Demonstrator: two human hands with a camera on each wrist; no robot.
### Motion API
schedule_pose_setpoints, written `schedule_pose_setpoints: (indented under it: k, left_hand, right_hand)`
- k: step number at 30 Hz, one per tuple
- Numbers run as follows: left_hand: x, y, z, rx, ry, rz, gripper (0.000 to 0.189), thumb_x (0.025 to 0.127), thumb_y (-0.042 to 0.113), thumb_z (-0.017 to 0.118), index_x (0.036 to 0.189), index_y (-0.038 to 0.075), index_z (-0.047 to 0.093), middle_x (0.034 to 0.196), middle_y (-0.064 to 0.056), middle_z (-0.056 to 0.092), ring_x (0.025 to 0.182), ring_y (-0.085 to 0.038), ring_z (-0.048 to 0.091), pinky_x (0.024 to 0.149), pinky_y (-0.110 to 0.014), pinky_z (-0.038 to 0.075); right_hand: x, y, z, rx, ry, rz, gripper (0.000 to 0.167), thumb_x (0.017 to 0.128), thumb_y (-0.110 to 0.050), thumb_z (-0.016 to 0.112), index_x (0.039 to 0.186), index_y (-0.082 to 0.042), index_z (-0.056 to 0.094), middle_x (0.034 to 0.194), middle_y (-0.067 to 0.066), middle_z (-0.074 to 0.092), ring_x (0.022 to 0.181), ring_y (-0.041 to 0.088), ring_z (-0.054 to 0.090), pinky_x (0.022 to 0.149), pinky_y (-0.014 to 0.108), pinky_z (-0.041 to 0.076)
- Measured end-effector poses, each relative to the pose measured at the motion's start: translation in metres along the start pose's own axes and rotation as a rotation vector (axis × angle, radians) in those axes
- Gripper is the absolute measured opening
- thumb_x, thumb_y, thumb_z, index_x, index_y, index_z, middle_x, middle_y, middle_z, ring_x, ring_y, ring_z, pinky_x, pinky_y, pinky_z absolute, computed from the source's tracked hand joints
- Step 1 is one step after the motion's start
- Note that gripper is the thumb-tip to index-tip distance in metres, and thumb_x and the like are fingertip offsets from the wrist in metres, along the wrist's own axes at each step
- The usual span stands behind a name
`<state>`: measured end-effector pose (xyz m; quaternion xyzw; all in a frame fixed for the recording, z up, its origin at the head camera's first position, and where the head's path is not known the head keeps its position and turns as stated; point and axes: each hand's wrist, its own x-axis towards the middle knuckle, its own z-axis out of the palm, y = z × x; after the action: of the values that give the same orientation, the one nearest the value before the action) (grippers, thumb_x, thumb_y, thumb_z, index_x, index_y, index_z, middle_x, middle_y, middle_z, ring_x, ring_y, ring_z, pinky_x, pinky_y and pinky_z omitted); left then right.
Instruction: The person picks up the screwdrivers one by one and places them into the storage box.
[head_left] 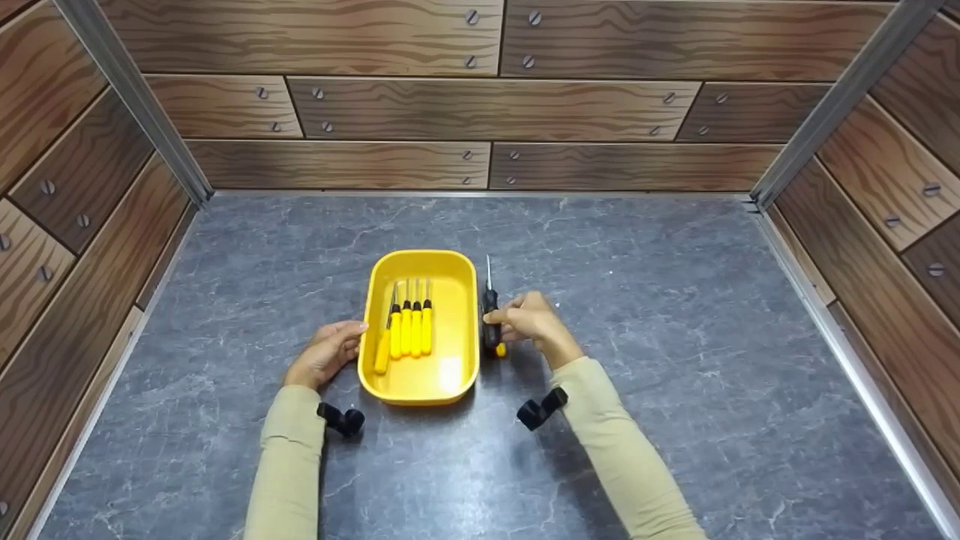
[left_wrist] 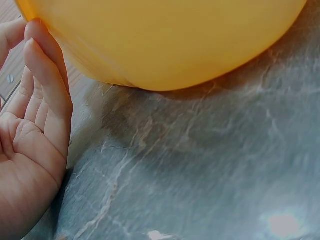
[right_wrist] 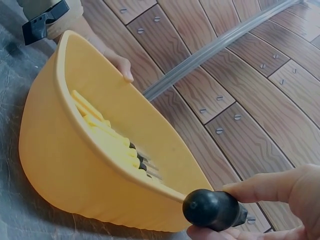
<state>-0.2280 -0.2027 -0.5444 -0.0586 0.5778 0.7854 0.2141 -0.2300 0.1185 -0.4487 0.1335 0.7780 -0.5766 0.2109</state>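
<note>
From where I stand, the walls (head_left: pixel 390 109) around the table (head_left: pixel 675 337) look like brown wooden planks with screw heads, met by grey metal edging at the corners. The tabletop is dark grey with pale marbling, and a bright glare lies on its near part. A deep yellow plastic tray (head_left: pixel 453 315) rests near the middle. Inside it lie 5 yellow-handled screwdrivers (head_left: pixel 406 334), side by side towards the left, shafts pointing to the far end; 4 have black collars, and the leftmost sits a little lower and slants.

The person's left hand (head_left: pixel 325 354) pinches the tray's left rim between thumb and finger. The right hand (head_left: pixel 536 321) pinches a black-handled screwdriver (head_left: pixel 490 300) by its handle, just beside the tray's right wall, its shaft pointing away. A small yellow patch (head_left: pixel 501 349) shows by the handle's near end; I cannot tell what it belongs to. Both arms wear pale khaki sleeves (head_left: pixel 289 465).
</note>
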Motion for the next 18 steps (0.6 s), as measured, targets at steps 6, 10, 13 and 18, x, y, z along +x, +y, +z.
schedule_pose_setpoints:
  k: [6,10,13,18]
  left_hand:
    - [0.0009,-0.0007,-0.0002,-0.005,0.004,0.013,0.023,0.097,0.008,0.050,0.084,0.014,0.067,0.075,0.007,0.070,0.070,-0.001,0.064,0.068,-0.014,0.054]
    - [0.0010,-0.0008,0.0003,-0.010,0.000,0.018,0.023,0.096,0.008,0.049,0.083,0.014,0.067,0.075,0.007,0.070,0.070,-0.002,0.064,0.068,-0.014,0.054]
    - [0.0008,-0.0006,0.0009,-0.010,-0.002,0.015,0.023,0.096,0.008,0.050,0.083,0.014,0.067,0.075,0.007,0.070,0.070,-0.002,0.064,0.068,-0.015,0.054]
    - [0.0008,-0.0005,0.0004,0.000,-0.004,0.014,0.023,0.096,0.008,0.049,0.083,0.014,0.067,0.076,0.007,0.070,0.072,-0.002,0.065,0.069,-0.015,0.054]
  right_hand:
    - [-0.0019,-0.0030,0.0013,-0.009,-0.007,-0.009,0.018,0.081,-0.007,0.070,0.094,0.005,0.064,0.062,0.002,0.066,0.053,0.008,0.065,0.078,0.036,0.061]
    - [-0.0021,-0.0033,0.0027,0.001,-0.015,-0.015,0.016,0.081,-0.006,0.070,0.091,0.005,0.064,0.060,0.002,0.066,0.053,0.008,0.065,0.074,0.034,0.061]
    - [-0.0016,-0.0028,0.0038,0.007,-0.017,-0.022,0.014,0.081,-0.006,0.070,0.089,0.004,0.064,0.059,0.002,0.065,0.052,0.008,0.065,0.071,0.032,0.061]
    - [-0.0008,-0.0032,0.0064,0.013,-0.018,-0.019,0.018,0.081,-0.006,0.070,0.093,0.007,0.066,0.058,0.001,0.064,0.051,0.008,0.064,0.071,0.033,0.061]
